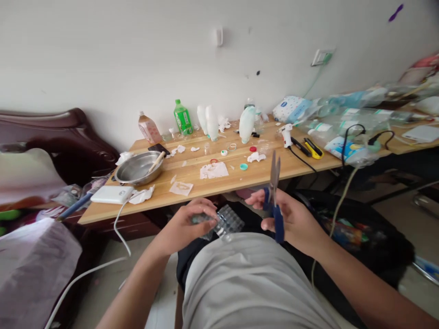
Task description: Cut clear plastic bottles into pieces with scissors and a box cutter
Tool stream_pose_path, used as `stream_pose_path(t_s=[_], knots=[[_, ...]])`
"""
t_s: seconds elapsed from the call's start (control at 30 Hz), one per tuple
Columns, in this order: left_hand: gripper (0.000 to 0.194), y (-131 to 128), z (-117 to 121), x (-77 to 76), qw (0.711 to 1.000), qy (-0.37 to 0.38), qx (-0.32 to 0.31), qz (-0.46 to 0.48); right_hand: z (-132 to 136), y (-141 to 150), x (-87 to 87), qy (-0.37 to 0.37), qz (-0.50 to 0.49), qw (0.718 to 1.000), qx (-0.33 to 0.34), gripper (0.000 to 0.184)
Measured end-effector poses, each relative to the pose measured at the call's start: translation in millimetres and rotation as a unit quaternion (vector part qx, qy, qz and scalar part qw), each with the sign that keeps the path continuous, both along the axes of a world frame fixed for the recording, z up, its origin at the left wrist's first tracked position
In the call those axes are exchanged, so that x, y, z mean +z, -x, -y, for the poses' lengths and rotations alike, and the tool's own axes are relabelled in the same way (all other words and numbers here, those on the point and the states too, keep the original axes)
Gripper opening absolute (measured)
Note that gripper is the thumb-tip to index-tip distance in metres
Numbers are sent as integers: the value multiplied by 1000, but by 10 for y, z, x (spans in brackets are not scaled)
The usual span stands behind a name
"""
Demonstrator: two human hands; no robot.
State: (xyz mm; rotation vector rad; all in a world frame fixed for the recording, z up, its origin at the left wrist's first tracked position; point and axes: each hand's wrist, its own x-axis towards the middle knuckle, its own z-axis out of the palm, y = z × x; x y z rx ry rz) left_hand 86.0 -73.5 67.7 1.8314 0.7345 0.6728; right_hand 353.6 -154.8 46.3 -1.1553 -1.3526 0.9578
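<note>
My left hand (195, 219) is closed around a piece of clear plastic (224, 227), held low in front of my shirt. A grid-like pattern shows on or through the plastic; I cannot tell which. Scissors (273, 183) with dark blue handles are in my right hand (291, 219), blades pointing up and slightly parted. Some fingers of that hand are at the handle loops. The blades stand apart from the plastic, off to its right. Both hands are just short of the wooden table's (164, 205) front edge.
On the table are a metal bowl (139, 168), a white power bank (112, 194) with a cable, a green bottle (183, 119), white bottle-shaped pieces (247, 124), a glue gun (286, 135) and a yellow utility knife (313, 149). Plastic bottles (356, 119) crowd the right.
</note>
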Motion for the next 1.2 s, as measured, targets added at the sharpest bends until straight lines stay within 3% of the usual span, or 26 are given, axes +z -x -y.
stream_pose_path(t_s=[0.13,0.27,0.4,0.53,0.63,0.83,0.97,1.03,1.13,1.2], knots=[[17,-164,290,-218,999,46,-2,12,-14,104,-31,45,-6,994,98,40],[18,-284,509,-415,1000,10,15,-1,-20,129,-104,102,112,971,184,40],[23,-355,746,-536,992,-86,73,-58,34,138,-194,93,169,961,200,29],[16,-384,901,-622,976,-124,152,-93,71,169,-238,118,111,967,194,18],[14,-409,895,-609,961,-201,161,-103,53,214,-230,122,63,972,191,14],[12,-417,710,-490,926,-321,163,-114,115,278,-203,140,45,965,219,15],[13,-254,551,-465,898,-288,314,-109,307,261,-190,154,93,963,199,13],[15,-159,429,-403,894,-266,348,-96,369,237,-158,147,94,969,172,12],[13,-91,4,-211,870,-355,335,-71,355,194,-71,145,48,976,154,12],[10,-122,-506,-58,821,-446,349,-70,285,181,-18,141,17,980,138,16]])
